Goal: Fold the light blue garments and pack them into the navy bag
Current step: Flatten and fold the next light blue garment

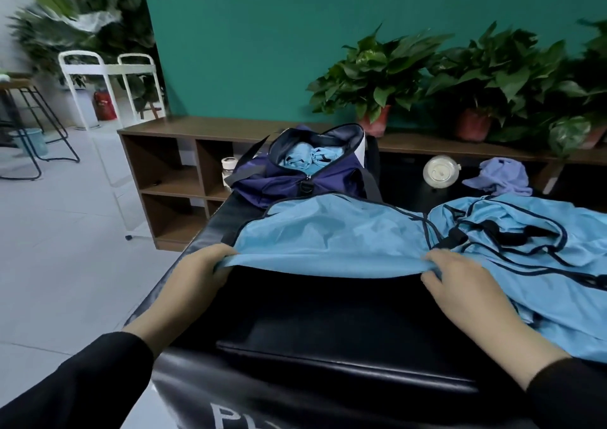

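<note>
Both hands — left hand [200, 274], right hand [466, 284] — pinching garment [328, 234] hem

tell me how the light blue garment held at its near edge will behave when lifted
Probably floppy: the light blue garment sags between the left hand and right hand. Likely light, since the cloth looks thin and creased. Its slight sheen hints it may slide on the black table.

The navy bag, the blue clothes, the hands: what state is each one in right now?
navy bag: unzipped, mouth open, light blue clothing inside.
light blue garment: spread on the black table, near edge lifted.
left hand: grips that edge's left end.
right hand: pinches its right end.
second light blue garment: crumpled, unfolded.
purple cloth: bunched up.
</note>
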